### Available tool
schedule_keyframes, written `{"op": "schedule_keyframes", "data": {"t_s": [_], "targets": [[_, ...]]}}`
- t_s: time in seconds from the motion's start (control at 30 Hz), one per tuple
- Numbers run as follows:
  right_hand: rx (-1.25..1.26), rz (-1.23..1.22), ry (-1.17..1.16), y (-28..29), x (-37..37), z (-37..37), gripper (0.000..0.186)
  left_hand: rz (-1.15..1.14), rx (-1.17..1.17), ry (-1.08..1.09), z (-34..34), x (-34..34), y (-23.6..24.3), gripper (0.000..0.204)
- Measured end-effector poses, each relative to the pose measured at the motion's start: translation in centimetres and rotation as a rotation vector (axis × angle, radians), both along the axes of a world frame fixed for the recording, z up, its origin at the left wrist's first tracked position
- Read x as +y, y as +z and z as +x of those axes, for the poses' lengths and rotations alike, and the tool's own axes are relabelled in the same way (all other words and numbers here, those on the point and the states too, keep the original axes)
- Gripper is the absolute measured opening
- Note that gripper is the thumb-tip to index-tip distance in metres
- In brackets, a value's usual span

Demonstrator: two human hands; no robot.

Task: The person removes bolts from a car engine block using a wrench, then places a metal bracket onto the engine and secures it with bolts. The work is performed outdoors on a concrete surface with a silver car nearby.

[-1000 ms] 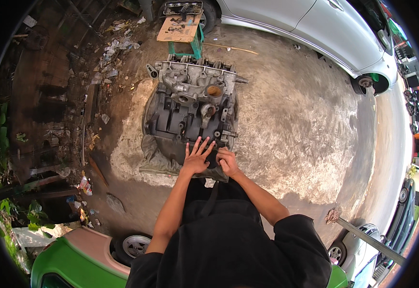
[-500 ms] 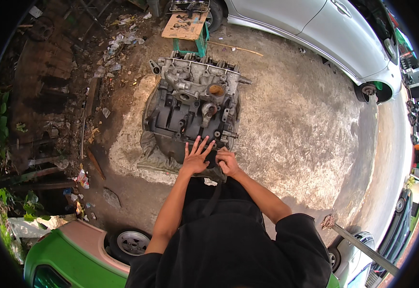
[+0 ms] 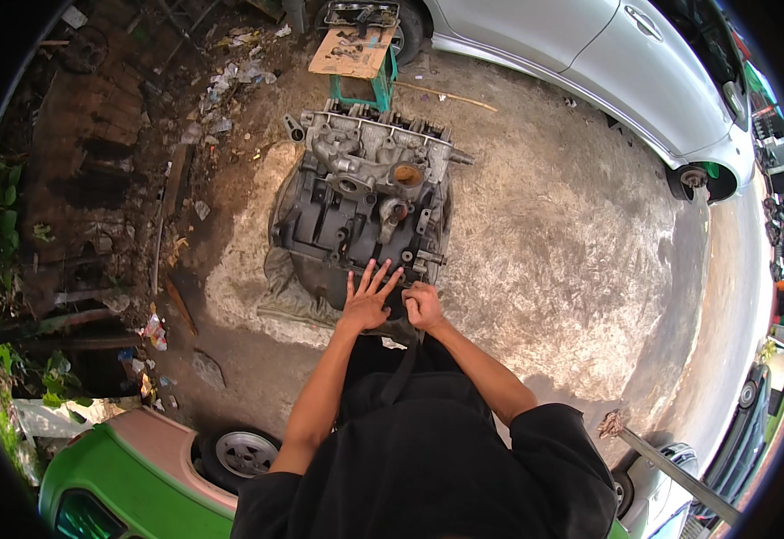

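Engine (image 3: 365, 202), one; one left hand (image 3: 367, 304), spread; one right hand (image 3: 423, 307), curled.

Black shirt (image 3: 419, 467) with short sleeves (image 3: 553, 449)

Parts of the engine block (image 3: 324, 225) lie hidden from us under the hands
We cannot see the palm of the left hand (image 3: 367, 307), spread over the block's near edge; we cannot tell what, if anything, the curled right hand (image 3: 423, 307) grips; the small pieces (image 3: 361, 39) on the board (image 3: 333, 59) are too tiny for us to identify; the upper edge cuts off the silver car (image 3: 535, 31); the lower edge cuts off the green car (image 3: 131, 449) and black shirt (image 3: 419, 467).
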State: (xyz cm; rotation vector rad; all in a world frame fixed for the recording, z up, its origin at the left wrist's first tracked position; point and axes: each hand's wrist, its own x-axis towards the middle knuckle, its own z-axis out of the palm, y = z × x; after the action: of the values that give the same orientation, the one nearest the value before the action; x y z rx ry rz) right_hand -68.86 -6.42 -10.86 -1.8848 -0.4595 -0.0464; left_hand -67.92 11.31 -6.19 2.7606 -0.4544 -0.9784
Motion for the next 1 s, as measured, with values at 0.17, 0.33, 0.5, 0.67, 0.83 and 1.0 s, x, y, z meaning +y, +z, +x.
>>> {"op": "schedule_keyframes", "data": {"t_s": [0.17, 0.33, 0.5, 0.67, 0.83, 1.0], "targets": [[0.138, 0.117, -0.129, 1.3, 0.1, 1.3, 0.020, -0.008, -0.023, -0.020, 0.3, 0.3, 0.4, 0.101], [0.182, 0.138, -0.212, 1.8, 0.1, 2.1, 0.026, -0.040, -0.024, 0.003, -0.5, 0.4, 0.3, 0.104], [0.186, 0.014, 0.026, 2.6, -1.2, 1.9, 0.017, -0.045, -0.039, 0.018, -0.4, 0.4, -0.4, 0.103], [0.081, -0.074, 0.161, 2.8, -1.5, 1.0, 0.019, -0.089, -0.083, 0.044, -0.9, 0.1, -0.6, 0.096], [0.110, -0.012, -0.024, 2.0, -2.2, 0.5, 0.028, -0.149, -0.142, 0.155, -1.8, -0.8, -0.6, 0.088], [0.202, 0.384, -0.138, 2.2, -5.4, 0.5, 0.052, -0.228, -0.196, 0.284, -2.5, -1.9, -0.2, 0.078]]}}
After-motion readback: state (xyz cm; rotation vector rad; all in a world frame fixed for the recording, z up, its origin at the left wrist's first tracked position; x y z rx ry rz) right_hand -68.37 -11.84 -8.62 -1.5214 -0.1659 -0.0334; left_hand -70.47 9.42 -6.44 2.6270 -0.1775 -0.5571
